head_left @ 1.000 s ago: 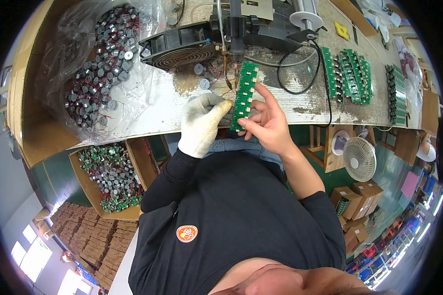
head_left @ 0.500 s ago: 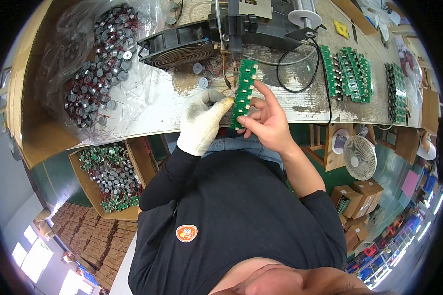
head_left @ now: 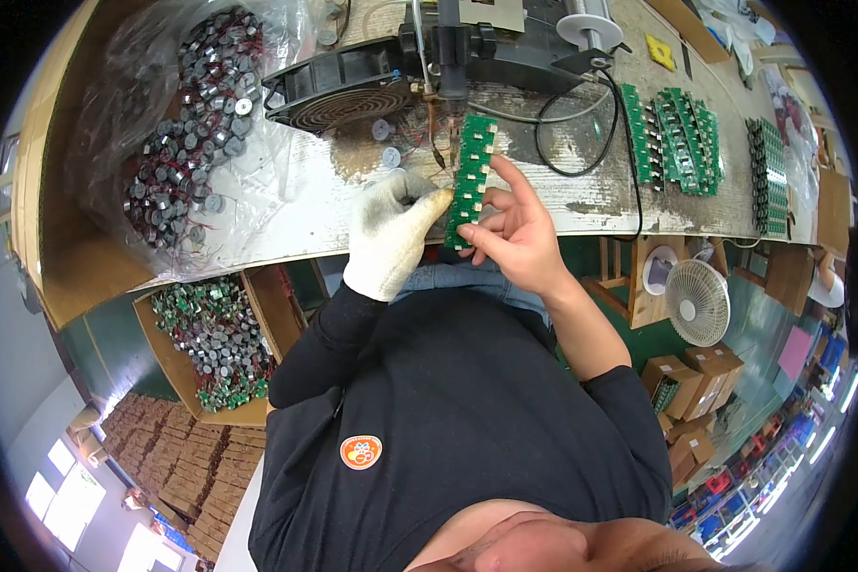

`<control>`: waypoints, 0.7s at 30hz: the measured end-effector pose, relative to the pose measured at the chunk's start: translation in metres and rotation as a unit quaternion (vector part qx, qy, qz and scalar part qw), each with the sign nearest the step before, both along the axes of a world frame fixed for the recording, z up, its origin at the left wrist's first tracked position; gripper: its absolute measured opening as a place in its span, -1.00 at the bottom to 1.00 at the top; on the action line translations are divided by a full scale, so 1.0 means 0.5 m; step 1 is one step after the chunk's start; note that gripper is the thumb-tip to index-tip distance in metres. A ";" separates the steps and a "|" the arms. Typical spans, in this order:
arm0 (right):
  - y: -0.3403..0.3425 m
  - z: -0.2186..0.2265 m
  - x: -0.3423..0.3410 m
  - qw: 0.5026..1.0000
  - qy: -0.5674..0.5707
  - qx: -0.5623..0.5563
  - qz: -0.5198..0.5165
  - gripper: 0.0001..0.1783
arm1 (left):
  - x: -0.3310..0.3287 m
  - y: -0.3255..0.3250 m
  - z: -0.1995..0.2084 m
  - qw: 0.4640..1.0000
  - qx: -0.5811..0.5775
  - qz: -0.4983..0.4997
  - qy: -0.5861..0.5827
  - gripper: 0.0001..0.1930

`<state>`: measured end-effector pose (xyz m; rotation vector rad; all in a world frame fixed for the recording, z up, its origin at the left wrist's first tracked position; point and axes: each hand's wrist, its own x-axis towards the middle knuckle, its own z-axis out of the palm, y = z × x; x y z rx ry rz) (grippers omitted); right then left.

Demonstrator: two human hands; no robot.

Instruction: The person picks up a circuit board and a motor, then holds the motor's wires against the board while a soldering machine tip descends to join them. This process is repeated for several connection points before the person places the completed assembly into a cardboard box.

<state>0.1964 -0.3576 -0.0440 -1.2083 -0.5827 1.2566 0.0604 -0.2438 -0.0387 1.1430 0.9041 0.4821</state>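
Head view, the only one: the left hand [head_left: 391, 234] wears a white knit glove and is curled, its fingertips against the left edge of a long green circuit board strip [head_left: 469, 179]. Whether those gloved fingers pinch something small against the strip or only steady it cannot be told; the glove hides the tips. The bare right hand [head_left: 510, 229] holds the same strip from the right, the thumb pressed at its lower end and the index finger stretched up along its side, so this hand is closed on the strip. The strip stands nearly upright over the front edge of the workbench [head_left: 582, 205], its lower end covered by the right hand's fingers. Fine reddish wires show just left of the strip, too thin to follow.

Just behind the strip stands a dark machine [head_left: 467, 43], cut off by the upper rim, with a black round fan [head_left: 338, 95] to its left. A clear plastic bag of small grey cylindrical parts [head_left: 176, 162] lies at the bench's left; the glare on the plastic blurs many of them. Rows of further green boards [head_left: 682, 138] lie at the right. Under the bench, an open cardboard box [head_left: 210, 348] holds more grey and green parts, partly hidden by the bench edge. A small white fan [head_left: 698, 300] stands below on the right.
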 end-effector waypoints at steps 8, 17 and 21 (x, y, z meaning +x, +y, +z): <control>-0.006 -0.002 0.000 1.000 -0.004 -0.001 0.005 -0.12 | 0.002 -0.008 0.012 0.999 -0.042 0.000 0.008 -0.86; 0.004 -0.001 0.001 1.000 0.008 -0.002 -0.003 -0.13 | -0.027 0.013 -0.010 0.996 0.052 -0.043 0.052 -0.83; 0.012 0.007 0.000 1.000 0.022 -0.015 -0.001 -0.11 | -0.070 0.024 -0.037 0.978 0.203 0.011 0.045 -0.89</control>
